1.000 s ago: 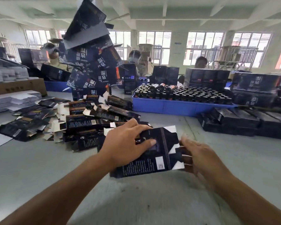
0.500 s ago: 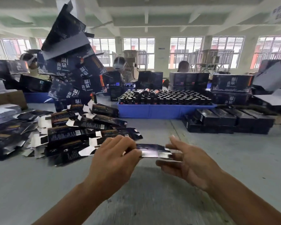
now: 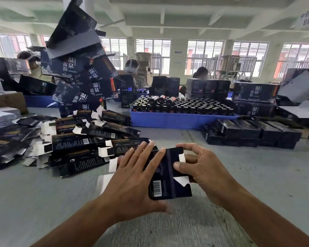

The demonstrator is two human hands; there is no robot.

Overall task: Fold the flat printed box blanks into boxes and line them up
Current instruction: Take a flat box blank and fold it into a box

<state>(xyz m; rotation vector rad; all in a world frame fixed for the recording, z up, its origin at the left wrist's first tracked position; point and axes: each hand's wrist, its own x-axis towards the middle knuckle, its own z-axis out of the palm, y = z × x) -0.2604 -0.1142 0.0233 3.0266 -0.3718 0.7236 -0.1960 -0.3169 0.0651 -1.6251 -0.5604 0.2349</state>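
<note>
large boxes [image 3: 89,81]: 温泉苗浴 | right box [image 3: 255,94]: 温泉 | box blank [image 3: 169,177]: barcode, digits unreadable

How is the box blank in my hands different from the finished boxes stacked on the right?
The box blank is still flat, with white flaps showing; the finished boxes are folded into closed blocks. The blank is held up, left hand flat against it and right hand pinching its edge; the finished boxes rest in rows on the table. Both share the dark printed finish.

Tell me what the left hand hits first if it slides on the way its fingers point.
Probably the pile of flat blanks: the left hand points up-left across the held blank, fingertips near the pile's edge. Depth unclear.
</note>
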